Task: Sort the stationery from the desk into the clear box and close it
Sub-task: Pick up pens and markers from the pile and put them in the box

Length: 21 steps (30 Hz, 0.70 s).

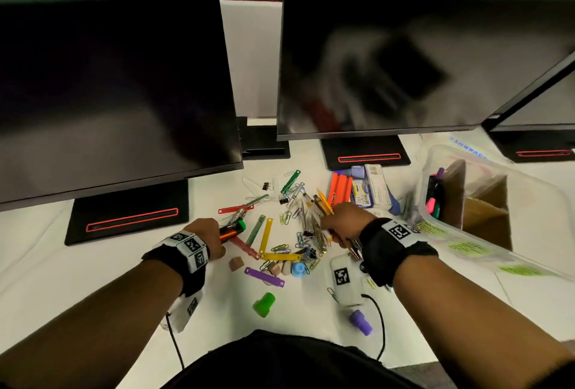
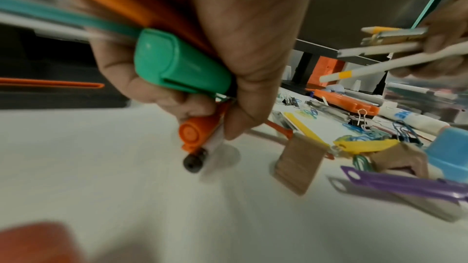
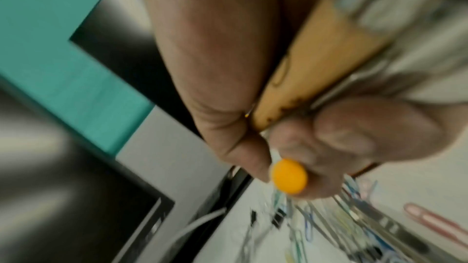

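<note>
Both hands are gathering by the fistful rather than piece by piece, which reads as a way to cut trips to the box: the left hand [image 1: 209, 234] is curled round a bundle of markers [image 2: 177, 67] — a green-capped one and orange ones — low over the desk [image 1: 93, 279], while the right hand [image 1: 343, 223] clutches a sheaf of pens and pencils [image 1: 323, 205] above the scattered pile of paper clips [image 1: 300, 233]. The clear box [image 1: 485, 233] lies at the right, lid off and unclosed, well within reach. Cardboard dividers [image 1: 479, 202] split it into compartments, and a few markers already stand in the nearest one — most stationery is on the desk.
</note>
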Motion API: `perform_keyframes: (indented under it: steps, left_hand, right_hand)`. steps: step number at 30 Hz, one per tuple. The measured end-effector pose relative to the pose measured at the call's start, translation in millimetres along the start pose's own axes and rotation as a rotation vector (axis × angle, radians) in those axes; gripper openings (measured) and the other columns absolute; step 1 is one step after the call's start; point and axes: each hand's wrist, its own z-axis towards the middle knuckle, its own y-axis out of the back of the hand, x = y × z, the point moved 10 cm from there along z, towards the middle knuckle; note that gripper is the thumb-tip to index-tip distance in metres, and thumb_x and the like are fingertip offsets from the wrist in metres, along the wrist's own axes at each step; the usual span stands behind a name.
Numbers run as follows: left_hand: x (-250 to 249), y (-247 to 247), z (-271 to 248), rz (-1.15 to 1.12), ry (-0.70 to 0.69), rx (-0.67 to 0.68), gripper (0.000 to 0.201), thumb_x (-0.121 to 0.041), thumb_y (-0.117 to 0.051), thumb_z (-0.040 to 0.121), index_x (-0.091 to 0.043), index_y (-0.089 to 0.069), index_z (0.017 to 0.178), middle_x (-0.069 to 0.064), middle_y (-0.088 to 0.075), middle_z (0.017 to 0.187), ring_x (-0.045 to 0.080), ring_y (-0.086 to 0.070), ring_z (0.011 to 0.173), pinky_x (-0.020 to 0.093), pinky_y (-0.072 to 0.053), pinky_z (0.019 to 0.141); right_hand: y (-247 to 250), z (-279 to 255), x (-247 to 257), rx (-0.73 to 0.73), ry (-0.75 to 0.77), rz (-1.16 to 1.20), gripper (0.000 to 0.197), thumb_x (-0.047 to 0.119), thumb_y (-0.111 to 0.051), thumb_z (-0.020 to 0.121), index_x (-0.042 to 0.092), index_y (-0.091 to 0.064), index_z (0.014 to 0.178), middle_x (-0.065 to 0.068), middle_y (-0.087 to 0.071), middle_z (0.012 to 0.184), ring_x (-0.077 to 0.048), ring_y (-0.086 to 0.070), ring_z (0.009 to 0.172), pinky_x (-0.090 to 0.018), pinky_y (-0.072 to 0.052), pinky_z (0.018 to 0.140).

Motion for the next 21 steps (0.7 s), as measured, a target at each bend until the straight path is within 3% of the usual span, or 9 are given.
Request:
perform_keyframes:
  steps: [6, 10, 15, 18, 21]
  left_hand:
    - [-13.9, 17.7, -9.4, 0.042, -0.017, -0.077, 0.034, -0.030, -0.062, 0.081, -0.012, -0.058, 0.109, 0.006, -0.066, 0.107, 0.020, -0.065, 0.094, 0.024, -0.047, 0.069]
    - [-23.6, 31.5, -17.6, 0.035, 0.017, -0.117, 0.034, -0.029, -0.060, 0.081, -0.013, -0.058, 0.111, 0.006, -0.066, 0.109, 0.020, -0.064, 0.095, 0.024, -0.048, 0.073]
    - [-31.6, 42.5, -27.7, -0.042, 0.072, -0.140, 0.028, -0.026, -0.060, 0.080, -0.014, -0.061, 0.105, 0.004, -0.067, 0.090, 0.019, -0.064, 0.079, 0.024, -0.049, 0.066]
    - [-41.2, 48.7, -35.7, -0.065, 0.092, -0.157, 0.026, -0.028, -0.060, 0.079, -0.016, -0.061, 0.103, -0.002, -0.060, 0.080, 0.016, -0.061, 0.074, 0.023, -0.045, 0.063]
    - [-54.2, 56.7, -44.9, -0.084, 0.099, -0.177, 0.022, -0.027, -0.059, 0.079, -0.018, -0.060, 0.099, -0.003, -0.059, 0.078, 0.016, -0.060, 0.075, 0.023, -0.044, 0.062]
  right_hand:
    - [58.3, -26.6, -25.6, -0.072, 0.041, 0.574, 0.010, 0.010, -0.052, 0.087, 0.003, -0.054, 0.080, -0.010, -0.048, 0.058, -0.016, -0.042, 0.040, -0.022, -0.039, 0.041]
    - [102.3, -37.6, -51.9, -0.098, 0.064, 0.804, 0.014, 0.009, -0.048, 0.091, 0.008, -0.058, 0.082, -0.004, -0.054, 0.060, -0.011, -0.042, 0.041, -0.019, -0.039, 0.036]
    - [157.0, -43.7, -108.8, -0.211, -0.021, 1.077, 0.018, 0.009, -0.042, 0.092, 0.007, -0.055, 0.079, -0.006, -0.041, 0.062, -0.008, -0.039, 0.031, -0.015, -0.036, 0.033]
    - [183.2, -43.6, -137.0, -0.341, -0.085, 1.043, 0.025, 0.007, -0.042, 0.091, 0.006, -0.049, 0.067, -0.008, -0.040, 0.061, -0.009, -0.037, 0.028, -0.015, -0.036, 0.030]
    - [197.8, -38.0, -137.1, -0.358, -0.070, 0.962, 0.027, 0.010, -0.043, 0.092, 0.006, -0.049, 0.066, -0.008, -0.043, 0.060, -0.009, -0.039, 0.028, -0.016, -0.037, 0.031]
